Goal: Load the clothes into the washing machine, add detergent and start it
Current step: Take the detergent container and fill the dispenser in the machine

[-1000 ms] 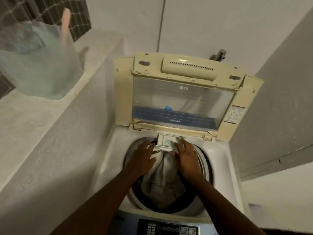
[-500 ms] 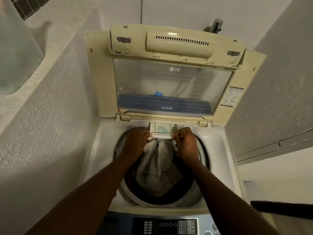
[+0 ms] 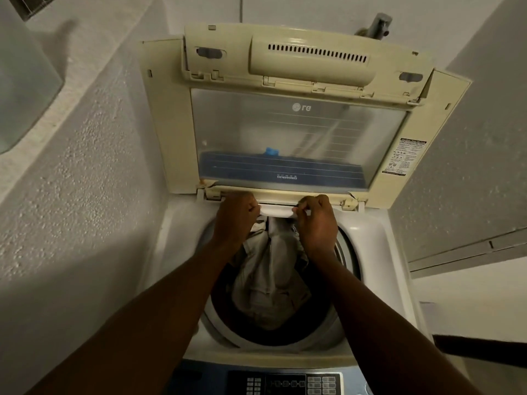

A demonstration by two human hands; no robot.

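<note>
A cream top-loading washing machine (image 3: 368,238) stands below me with its lid (image 3: 296,109) raised upright against the back wall. Pale grey clothes (image 3: 271,280) lie heaped in the dark drum. At the drum's far rim sits the white detergent drawer (image 3: 276,210), now almost flush with the machine. My left hand (image 3: 235,220) grips the drawer's left end and my right hand (image 3: 316,223) grips its right end, thumbs on the front edge. The control panel (image 3: 285,383) shows at the bottom of the view.
A rough plaster wall and ledge (image 3: 71,166) close in on the left, with a translucent plastic container (image 3: 22,81) on the ledge. A tap (image 3: 377,24) sticks out behind the lid. A grey wall panel (image 3: 470,166) stands on the right.
The detergent drawer was pulled out with its compartment showing; both hands have slid it back into the machine. The view has shifted forward and down.
</note>
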